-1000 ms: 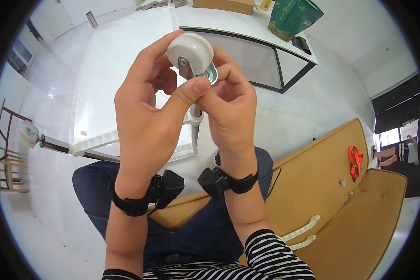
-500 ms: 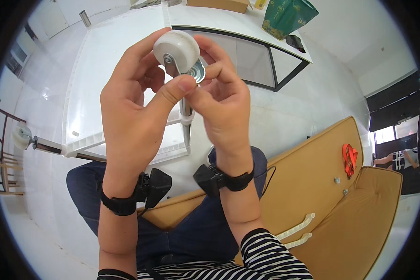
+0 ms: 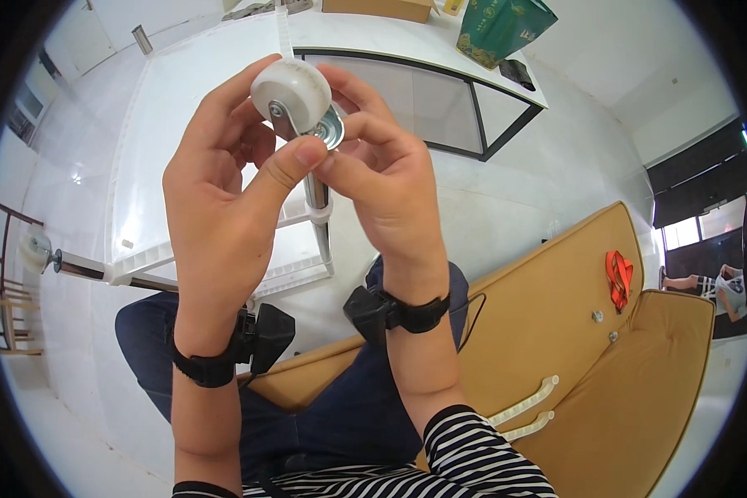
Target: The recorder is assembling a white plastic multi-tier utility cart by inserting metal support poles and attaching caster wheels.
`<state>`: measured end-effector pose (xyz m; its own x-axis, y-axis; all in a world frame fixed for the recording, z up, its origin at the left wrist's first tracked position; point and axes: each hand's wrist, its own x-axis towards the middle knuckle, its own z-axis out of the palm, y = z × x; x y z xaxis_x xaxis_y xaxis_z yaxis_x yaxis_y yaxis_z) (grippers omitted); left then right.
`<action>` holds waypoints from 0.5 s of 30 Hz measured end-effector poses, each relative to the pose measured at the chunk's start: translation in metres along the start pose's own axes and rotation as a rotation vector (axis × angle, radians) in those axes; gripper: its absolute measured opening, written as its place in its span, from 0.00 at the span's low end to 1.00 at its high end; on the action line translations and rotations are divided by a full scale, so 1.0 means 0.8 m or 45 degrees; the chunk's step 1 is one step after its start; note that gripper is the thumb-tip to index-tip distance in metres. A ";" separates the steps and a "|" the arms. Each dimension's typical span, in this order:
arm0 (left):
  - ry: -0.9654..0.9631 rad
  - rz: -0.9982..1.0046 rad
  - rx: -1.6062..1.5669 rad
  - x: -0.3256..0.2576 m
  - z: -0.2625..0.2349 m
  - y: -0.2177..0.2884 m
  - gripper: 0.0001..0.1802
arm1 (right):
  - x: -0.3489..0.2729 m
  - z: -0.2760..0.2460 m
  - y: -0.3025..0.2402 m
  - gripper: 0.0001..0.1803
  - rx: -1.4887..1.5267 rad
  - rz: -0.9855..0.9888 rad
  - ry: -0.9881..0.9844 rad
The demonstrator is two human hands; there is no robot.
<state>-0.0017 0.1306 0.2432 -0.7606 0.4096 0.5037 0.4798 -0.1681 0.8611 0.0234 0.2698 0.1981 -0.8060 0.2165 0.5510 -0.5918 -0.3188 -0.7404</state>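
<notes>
A white caster wheel (image 3: 295, 93) with a metal bracket sits at the top end of a chrome tube (image 3: 316, 197). My left hand (image 3: 224, 183) grips it from the left, with the thumb against the bracket and the fingers behind the wheel. From the right, my right hand (image 3: 386, 170) pinches the round metal plate (image 3: 331, 129) under the wheel between thumb and fingers. The tube belongs to a white shelf frame (image 3: 145, 261) lying on its side. Another caster (image 3: 35, 250) is fitted to a second tube at the far left. Where the stem meets the tube is hidden by my fingers.
On the tan sofa (image 3: 523, 315) to my right lie an orange strap (image 3: 618, 280), small metal pieces (image 3: 598, 316) and two white plastic bars (image 3: 524, 400). A white table with a black frame (image 3: 515, 133) stands ahead, bearing a green bag (image 3: 502, 31) and a cardboard box (image 3: 378, 8). Another person (image 3: 729, 290) is at the far right.
The hands and caster sit slightly further left and lower in the view, which has itself shifted a little. Both hands keep their hold. The person at the far right has changed posture.
</notes>
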 end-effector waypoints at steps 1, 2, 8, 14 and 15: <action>0.011 -0.013 0.018 0.000 0.000 0.000 0.29 | -0.001 0.002 0.003 0.06 -0.002 0.001 0.002; 0.022 -0.025 0.035 0.000 0.001 0.000 0.29 | -0.004 0.007 0.005 0.08 -0.149 -0.078 0.092; 0.044 -0.019 0.083 0.000 -0.002 -0.003 0.29 | -0.017 0.037 0.003 0.09 -0.635 -0.233 0.462; 0.003 -0.050 -0.124 0.001 0.001 -0.001 0.29 | 0.001 0.006 -0.026 0.09 0.172 0.304 -0.001; 0.002 -0.050 -0.123 0.001 0.002 -0.001 0.29 | 0.003 0.003 -0.022 0.09 0.173 0.304 -0.001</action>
<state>-0.0017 0.1323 0.2431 -0.7790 0.4160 0.4693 0.4050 -0.2376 0.8829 0.0324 0.2738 0.2132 -0.9223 0.1197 0.3674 -0.3775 -0.4817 -0.7908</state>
